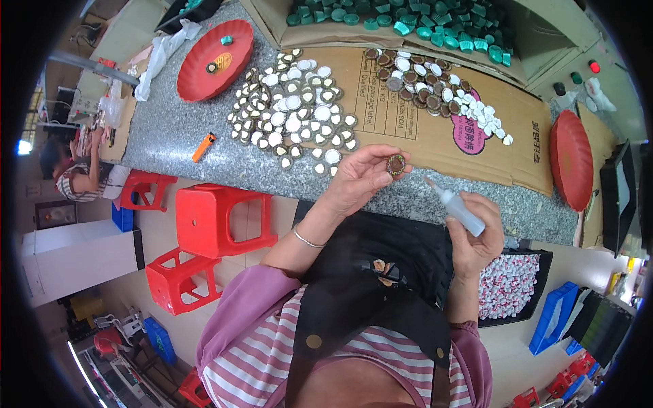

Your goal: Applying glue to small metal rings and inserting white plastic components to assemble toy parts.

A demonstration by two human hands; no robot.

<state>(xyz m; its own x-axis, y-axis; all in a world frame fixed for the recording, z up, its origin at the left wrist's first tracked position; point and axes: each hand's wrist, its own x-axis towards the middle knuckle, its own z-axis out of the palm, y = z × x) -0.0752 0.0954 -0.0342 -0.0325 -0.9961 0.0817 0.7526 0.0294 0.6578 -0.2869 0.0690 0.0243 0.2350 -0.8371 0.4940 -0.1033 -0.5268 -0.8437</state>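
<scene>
Between the thumb and fingers of my left hand (357,180) is a small round brown disc (396,164) with a patterned rim, held up over the table's front edge. My right hand (481,238) grips a translucent squeeze bottle (463,213), its thin nozzle tilted up and left toward the disc but apart from it. Beyond my left hand spreads a heap of small round pieces (292,122) with white and dark faces. A second heap of brown discs and white rounds (435,85) lies farther right on a flattened cardboard sheet (371,102).
A red scalloped dish (194,75) stands far left, another (571,160) far right. An orange lighter (203,147) lies on the speckled table. Green fluted cups (408,20) fill a shelf behind. Red stools (211,221) stand left; a black crate of white-and-pink pieces (507,285) is low right.
</scene>
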